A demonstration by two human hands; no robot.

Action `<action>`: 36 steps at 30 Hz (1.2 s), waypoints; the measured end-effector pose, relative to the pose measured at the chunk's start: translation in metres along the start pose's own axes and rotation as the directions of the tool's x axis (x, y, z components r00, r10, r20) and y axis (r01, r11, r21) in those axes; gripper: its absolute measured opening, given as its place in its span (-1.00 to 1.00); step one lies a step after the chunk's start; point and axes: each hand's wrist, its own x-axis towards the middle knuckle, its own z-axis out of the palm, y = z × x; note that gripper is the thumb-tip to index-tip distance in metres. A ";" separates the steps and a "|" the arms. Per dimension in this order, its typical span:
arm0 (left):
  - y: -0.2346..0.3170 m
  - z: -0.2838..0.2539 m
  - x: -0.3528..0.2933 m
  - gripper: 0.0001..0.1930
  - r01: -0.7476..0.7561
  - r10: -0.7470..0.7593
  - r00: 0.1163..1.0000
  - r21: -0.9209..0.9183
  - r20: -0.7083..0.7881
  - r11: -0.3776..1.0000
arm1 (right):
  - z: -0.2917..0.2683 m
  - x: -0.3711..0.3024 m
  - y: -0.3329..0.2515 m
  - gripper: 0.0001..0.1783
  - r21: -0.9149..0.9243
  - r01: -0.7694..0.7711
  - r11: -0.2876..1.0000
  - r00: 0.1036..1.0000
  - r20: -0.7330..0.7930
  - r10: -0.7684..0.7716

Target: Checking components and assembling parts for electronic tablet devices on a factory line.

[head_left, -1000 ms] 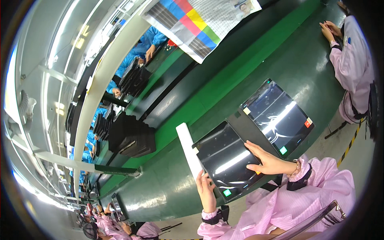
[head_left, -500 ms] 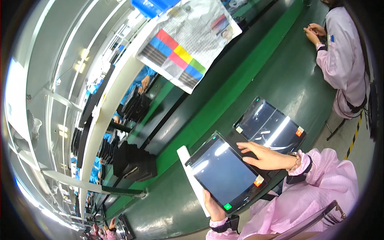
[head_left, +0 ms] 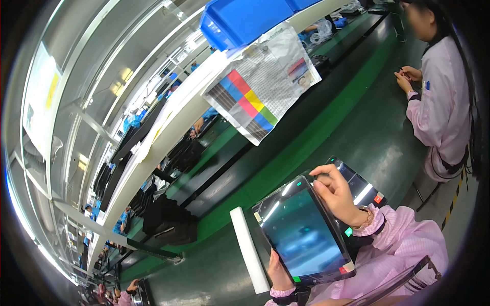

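A black tablet (head_left: 303,237), with small green, red and pale stickers at its corners, is tilted up before me. Its glossy screen carries blue-grey reflections. My left hand (head_left: 279,273) grips its lower left edge, thumb at the front and the other fingers hidden behind. At the upper right edge, my right hand (head_left: 337,196) has its fingers bent and its thumb against the tablet's rim. Behind that hand a second tablet (head_left: 361,187) lies on the green bench, partly covered by my hand and the first tablet.
A white strip (head_left: 248,250) lies left of the tablet on the bench (head_left: 214,278). Above hang a printed sheet with coloured blocks (head_left: 265,81) and a blue bin (head_left: 250,23) on a rail. Black stacked items (head_left: 171,219) stand beyond. A person in pink (head_left: 441,97) sits at right.
The held tablet has come up and tilted toward me. My right hand has gone from spread fingers over its right edge to bent fingers at its upper corner. The view has shifted upward.
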 end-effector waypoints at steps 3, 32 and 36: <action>0.003 0.008 -0.001 -0.57 -0.032 0.031 0.999 -0.021 -0.037 0.999 | -0.005 -0.003 0.013 -0.82 0.250 -0.286 0.925 0.957 0.020 0.290; 0.057 0.130 0.112 -0.46 -0.596 0.424 0.750 0.242 0.508 0.765 | -0.048 0.079 -0.021 -0.39 0.356 -0.176 0.918 0.981 -0.017 0.194; 0.052 0.142 0.127 -0.48 -0.648 0.461 0.722 0.270 0.515 0.712 | -0.054 0.110 -0.004 -0.45 0.393 -0.215 0.894 0.976 0.046 0.214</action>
